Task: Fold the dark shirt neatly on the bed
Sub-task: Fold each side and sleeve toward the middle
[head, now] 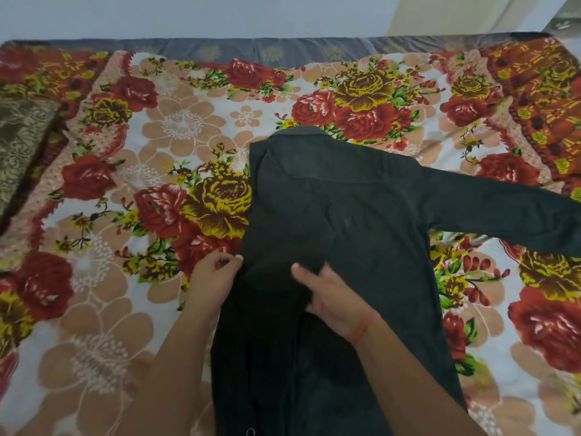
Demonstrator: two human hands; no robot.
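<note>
- Flat and back-up in the middle of the bed (283,48): the dark shirt (361,231), collar (301,133) at the far end, lower end cut off by the bottom of the view.
- Left side already turned inward over the back, with a fairly straight folded edge down that side. Its sleeve seemingly laid along the panel (hard to trace, dark on dark).
- Right sleeve (503,212) not yet folded: stretched out flat to the right, well clear of the body, cuff past the edge of the view.
- At the folded left edge, about halfway down: the left hand (215,278), fingers (234,261) curled, thumb and fingertips pinching the cloth at the crease.
- On the folded panel near it: the right hand (333,297), fingers spread and partly bent about a low ridge of cloth. Too blurred to tell whether gripping or merely pressing flat. An orange thread (361,328) at that wrist.
- Judged progress: roughly a third done. One side in. Left to do: the right side and its sleeve, then the fold from the lower end up toward the collar, then smoothing.
- Around it: the floral sheet (157,136) under everything; a folded brown patterned cloth (22,146) at the bed's left edge, well apart from the shirt; a pale wall (188,14) beyond.
</note>
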